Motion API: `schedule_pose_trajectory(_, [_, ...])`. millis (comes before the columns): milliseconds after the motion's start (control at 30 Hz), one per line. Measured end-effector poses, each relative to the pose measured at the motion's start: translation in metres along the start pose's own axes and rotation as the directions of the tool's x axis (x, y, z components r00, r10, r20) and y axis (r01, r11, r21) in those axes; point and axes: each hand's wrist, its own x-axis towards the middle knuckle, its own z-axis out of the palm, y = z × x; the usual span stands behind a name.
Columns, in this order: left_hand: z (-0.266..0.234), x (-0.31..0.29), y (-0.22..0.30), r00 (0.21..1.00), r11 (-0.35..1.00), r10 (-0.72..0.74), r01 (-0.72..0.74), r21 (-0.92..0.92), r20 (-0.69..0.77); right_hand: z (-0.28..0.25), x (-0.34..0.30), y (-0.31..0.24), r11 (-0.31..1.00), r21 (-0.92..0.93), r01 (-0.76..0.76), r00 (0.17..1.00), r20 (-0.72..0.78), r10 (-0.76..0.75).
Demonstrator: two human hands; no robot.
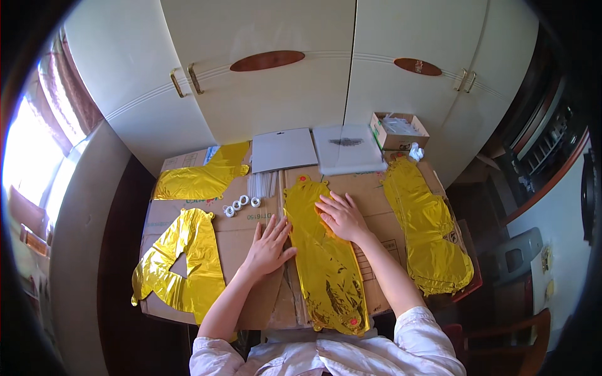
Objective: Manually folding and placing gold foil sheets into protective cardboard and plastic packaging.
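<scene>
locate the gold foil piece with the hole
In the head view, the gold foil piece with the hole lies front left on the cardboard, left of the left hand.

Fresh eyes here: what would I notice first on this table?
Probably the long gold foil running down the middle of the cardboard, with the right hand spread at its right edge and the left hand at its left edge. Next, perhaps, the A-shaped foil with a hole in it, at front left. More gold shines in the right foil and the back-left foil.
</scene>
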Motion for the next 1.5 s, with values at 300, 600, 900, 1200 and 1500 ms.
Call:
schedule_pose_trajectory(300, [-0.03, 0.145, -0.082, 0.998, 0.994, -0.041, 0.046, 0.096, -0.054, 0.002, 0.001, 0.001, 0.999, 0.018, -0.049, 0.998, 0.032, 0.049])
schedule_pose_trajectory(600, [-0.018, 0.215, -0.107, 1.0, 0.988, -0.009, 0.01, 0.152, -0.007, -0.004, -0.003, 0.002, 0.995, 0.091, -0.036, 0.998, -0.045, 0.04])
schedule_pose_trajectory(900, [-0.016, 0.217, -0.12, 0.998, 0.966, 0.065, -0.064, 0.252, 0.004, 0.0, -0.002, 0.005, 0.988, 0.148, -0.041, 0.993, -0.105, 0.057])
schedule_pose_trajectory(1200, [-0.019, 0.224, -0.123, 0.988, 0.93, 0.135, -0.152, 0.334, 0.074, 0.001, -0.003, 0.008, 0.986, 0.158, -0.057, 0.991, -0.11, 0.075])
schedule_pose_trajectory(1500, [-0.026, 0.222, -0.118, 0.99, 0.915, 0.142, -0.14, 0.378, 0.022, 0.004, -0.004, 0.011, 0.984, 0.171, -0.047, 0.988, -0.134, 0.071])
